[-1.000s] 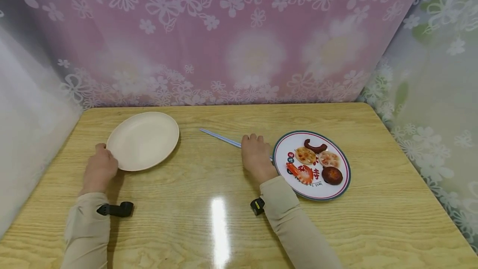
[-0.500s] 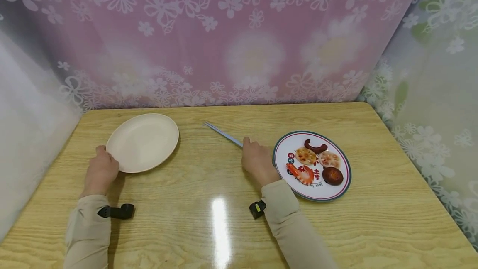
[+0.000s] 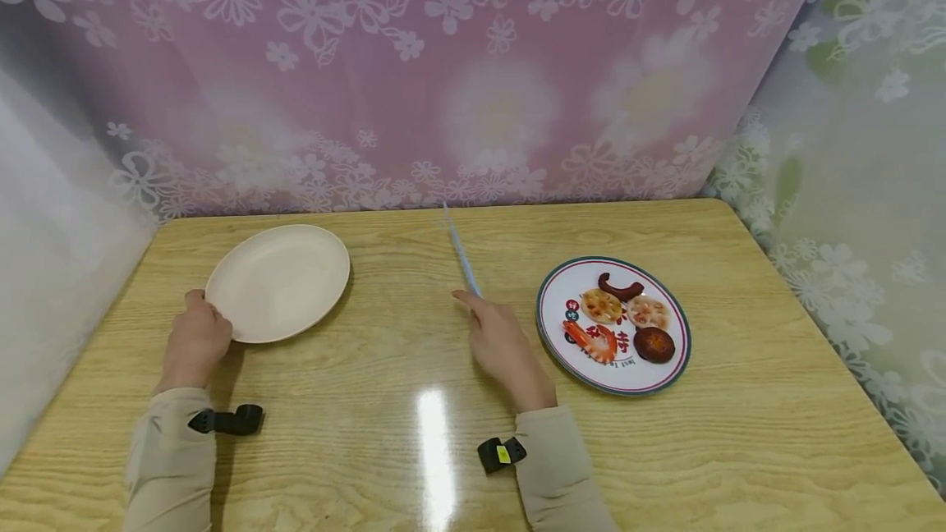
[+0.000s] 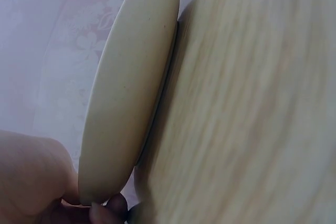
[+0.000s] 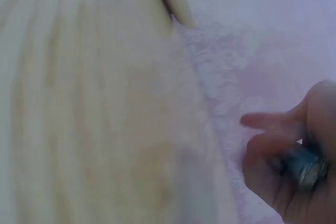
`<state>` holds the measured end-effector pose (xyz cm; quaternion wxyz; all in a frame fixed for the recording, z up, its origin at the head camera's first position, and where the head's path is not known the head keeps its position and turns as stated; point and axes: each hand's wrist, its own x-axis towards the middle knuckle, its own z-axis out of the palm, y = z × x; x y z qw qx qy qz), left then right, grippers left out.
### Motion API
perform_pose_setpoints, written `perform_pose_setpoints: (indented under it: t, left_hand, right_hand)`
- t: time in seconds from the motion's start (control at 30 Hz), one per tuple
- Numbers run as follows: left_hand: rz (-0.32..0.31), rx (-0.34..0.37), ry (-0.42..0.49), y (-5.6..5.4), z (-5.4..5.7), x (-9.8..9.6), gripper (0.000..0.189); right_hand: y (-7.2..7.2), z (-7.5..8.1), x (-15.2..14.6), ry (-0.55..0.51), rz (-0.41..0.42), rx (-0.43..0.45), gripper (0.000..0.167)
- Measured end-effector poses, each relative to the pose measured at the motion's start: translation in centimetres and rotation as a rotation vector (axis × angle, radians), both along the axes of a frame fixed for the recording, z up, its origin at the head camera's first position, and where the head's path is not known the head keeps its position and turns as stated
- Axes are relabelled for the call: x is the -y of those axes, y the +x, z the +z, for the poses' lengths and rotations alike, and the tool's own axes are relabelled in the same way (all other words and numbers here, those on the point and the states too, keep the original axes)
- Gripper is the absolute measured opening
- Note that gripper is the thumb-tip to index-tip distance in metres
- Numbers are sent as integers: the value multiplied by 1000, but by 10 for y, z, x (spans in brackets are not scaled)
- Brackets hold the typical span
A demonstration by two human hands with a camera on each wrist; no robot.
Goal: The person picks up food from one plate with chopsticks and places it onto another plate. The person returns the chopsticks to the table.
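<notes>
My left hand (image 3: 196, 340) grips the near-left rim of a plain cream plate (image 3: 279, 284), its fingertips tucked at the edge in the left wrist view. A pair of pale blue chopsticks (image 3: 463, 257) extends up and away from my right hand (image 3: 505, 345), which holds them above the table; their far ends are blurred. In the right wrist view the fingers curl around the chopsticks' thick ends (image 5: 307, 169). To the right of that hand lies a printed plate (image 3: 550, 343) bearing a shrimp (image 3: 594, 343), two lotus root slices (image 3: 602, 307), a brown curved piece (image 3: 619, 287) and a mushroom cap (image 3: 654, 345).
A wooden table (image 3: 355, 433) carries everything, with a bright light reflection in front. Behind its far edge hangs a pink flowered curtain (image 3: 414, 89). Pale curtains flank both sides, the right one (image 3: 879, 212) close to the table edge.
My right hand has lifted the chopsticks off the table and drawn back toward me, and they have swung from pointing left to pointing away. My left hand stays at the cream plate.
</notes>
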<state>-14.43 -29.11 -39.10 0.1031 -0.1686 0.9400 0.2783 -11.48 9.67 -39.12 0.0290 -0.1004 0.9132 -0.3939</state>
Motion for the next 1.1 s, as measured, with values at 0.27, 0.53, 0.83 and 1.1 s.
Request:
perform_pose_setpoints:
  t: [0.27, 0.53, 0.83, 1.1]
  left_hand:
    - [4, -4, 5, -1, -3, 2, 54]
    - [-15, 7, 3, -1, -4, 3, 55]
    - [-58, -16, -5, 0, -5, 5, 54]
    - [-69, -50, 10, 1, -4, 4, 51]
  right_hand:
    - [13, 32, -2, -202, 22, 79, 30]
    - [21, 49, -2, -109, 114, 157, 39]
    - [26, 58, -9, 40, 101, -182, 19]
    - [39, 87, -41, 11, -300, -435, 38]
